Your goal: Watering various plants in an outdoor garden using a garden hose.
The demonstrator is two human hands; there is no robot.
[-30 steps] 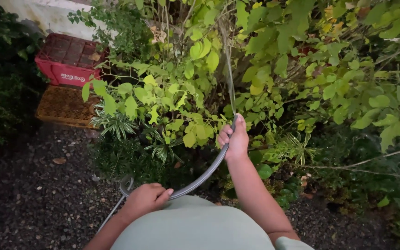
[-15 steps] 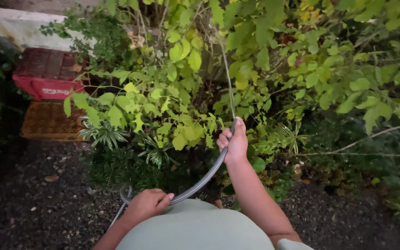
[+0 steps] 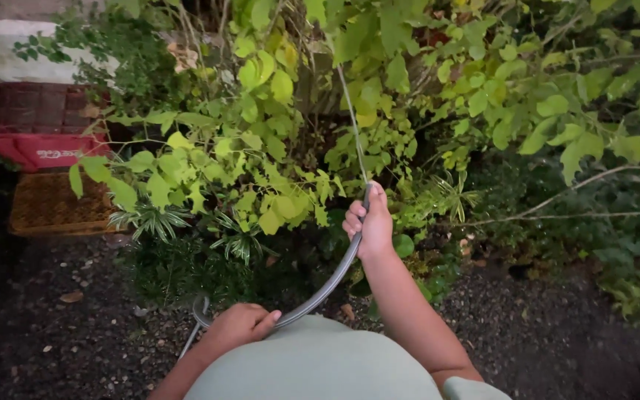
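While water leaves its tip, hose: grey hose (image 3: pixel 325 287) curves from waist up toward the shrubs.
Right hand: right hand (image 3: pixel 369 223) has fingers closed around the hose end, thumb at the nozzle.
Left hand: left hand (image 3: pixel 240 324) grips the lower hose.
Water: thin jet (image 3: pixel 350 118) rises into leafy bushes (image 3: pixel 275 148).
Beyond: red crate (image 3: pixel 38 133), gravel ground (image 3: pixel 53 333).

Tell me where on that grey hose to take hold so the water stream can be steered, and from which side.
Grip the grey hose just behind its open end, where the right hand already wraps it, thumb near the mouth. Come from below and behind, since the end tilts upward toward the bushes and the stream leaves the top. The left hand steadies the slack lower down, at the bend.
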